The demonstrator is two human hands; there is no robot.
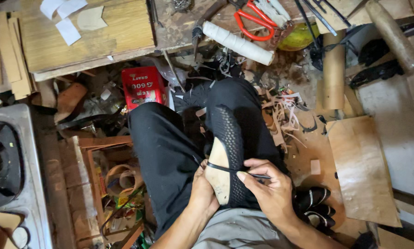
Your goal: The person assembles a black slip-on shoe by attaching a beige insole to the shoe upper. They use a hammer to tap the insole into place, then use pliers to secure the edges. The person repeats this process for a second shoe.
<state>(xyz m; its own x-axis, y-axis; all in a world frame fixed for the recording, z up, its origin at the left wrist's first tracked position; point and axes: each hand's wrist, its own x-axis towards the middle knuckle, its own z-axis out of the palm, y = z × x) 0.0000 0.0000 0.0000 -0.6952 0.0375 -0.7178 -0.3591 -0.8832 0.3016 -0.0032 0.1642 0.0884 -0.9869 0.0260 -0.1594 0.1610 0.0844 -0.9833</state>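
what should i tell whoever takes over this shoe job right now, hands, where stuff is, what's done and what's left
Left hand: grip on the shoe from the side, steadying it on the lap.
Right hand: pinching a thin black strap pulled across the tan sole.
Shoe: black mesh upper stretched over a last, sole side up, on the knees.
Done: mesh already wraps the toe and sides.
Left: the strap looks not yet fixed down.
Nearby: orange scissors and a white roll on the bench ahead; finished black shoes by the right forearm.

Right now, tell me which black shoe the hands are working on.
The black mesh shoe on the lap, gripped by both hands; the strapped black shoes lie untouched on the floor.
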